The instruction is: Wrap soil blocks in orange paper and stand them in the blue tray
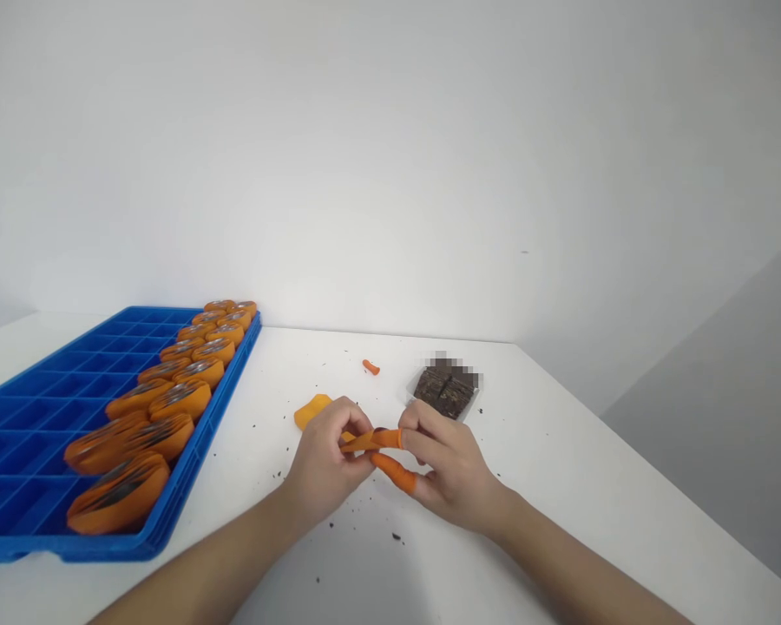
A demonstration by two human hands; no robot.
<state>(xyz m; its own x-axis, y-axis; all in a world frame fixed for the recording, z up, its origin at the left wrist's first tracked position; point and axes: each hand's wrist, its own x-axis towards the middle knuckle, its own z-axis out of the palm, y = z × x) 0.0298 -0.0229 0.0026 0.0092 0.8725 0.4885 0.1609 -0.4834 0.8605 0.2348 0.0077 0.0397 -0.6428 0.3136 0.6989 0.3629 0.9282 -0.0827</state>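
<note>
My left hand (331, 456) pinches a small folded orange wrapper (359, 443) between thumb and fingers. Orange covers sit on the thumb and a fingertip of my right hand (452, 464), which meets the wrapper's right end. A dark bit shows at the wrapper's opening; the rest of its inside is hidden. Behind my left hand lies a yellow-orange piece (311, 410), partly covered by that hand. Dark brown pressed blocks (446, 391) rest in a clear tray just beyond my right hand.
On the left stands a blue compartment tray (199, 451), its right-hand columns holding several orange wrapped bundles (182, 399). A loose orange finger cover (370, 367) lies toward the back of the white table (560, 486). Dark crumbs (397, 537) are scattered about. A wall rises behind.
</note>
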